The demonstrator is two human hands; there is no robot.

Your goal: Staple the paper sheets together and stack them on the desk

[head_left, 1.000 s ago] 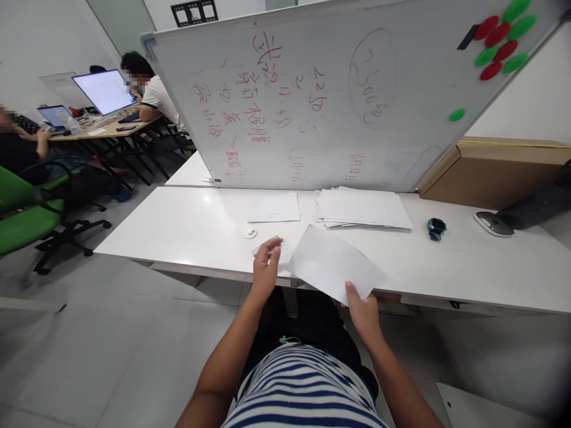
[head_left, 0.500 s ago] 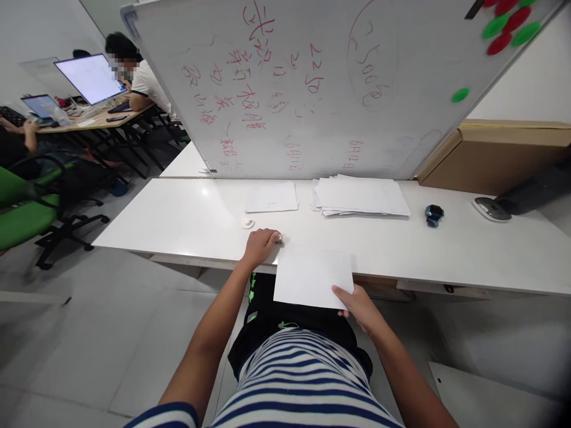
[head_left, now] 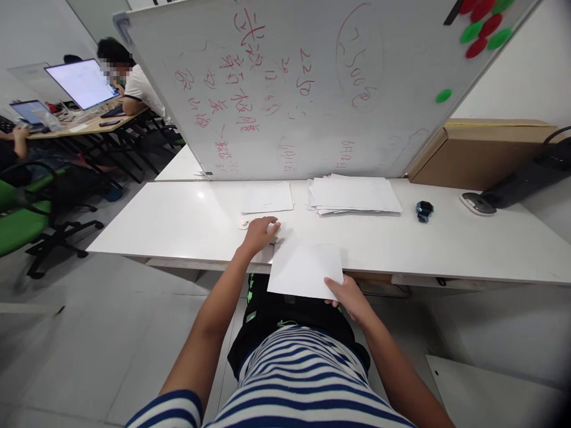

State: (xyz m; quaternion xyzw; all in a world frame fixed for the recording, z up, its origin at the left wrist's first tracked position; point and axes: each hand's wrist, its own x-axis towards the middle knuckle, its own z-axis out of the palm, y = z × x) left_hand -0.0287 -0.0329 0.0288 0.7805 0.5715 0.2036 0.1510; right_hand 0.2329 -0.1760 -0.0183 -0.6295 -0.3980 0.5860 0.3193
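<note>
My right hand [head_left: 350, 295] grips a white sheet of paper [head_left: 306, 270] by its near right corner, thumb on top and fingers beneath. The sheet extends from over the desk's front edge toward my body. Just above the desk, my left hand [head_left: 259, 233] has its thumb and fingers apart. Below its fingertips, beside the sheet's far left corner, is a small object [head_left: 275, 241], mostly hidden and too small to identify. Partly covered behind that hand lies a small round white item [head_left: 243, 224].
On the white desk [head_left: 169, 220] lie a thin paper pile [head_left: 267, 198] and a thicker paper stack [head_left: 357, 195] before a whiteboard [head_left: 263, 89]. Rightward are a dark watch [head_left: 423, 210], a grey oval base [head_left: 477, 204] and a cardboard box [head_left: 477, 154]. People sit at a desk leftward.
My left hand has lifted off the small object, and its fingers have spread. My right hand still holds the sheet. The whole view has shifted slightly.
</note>
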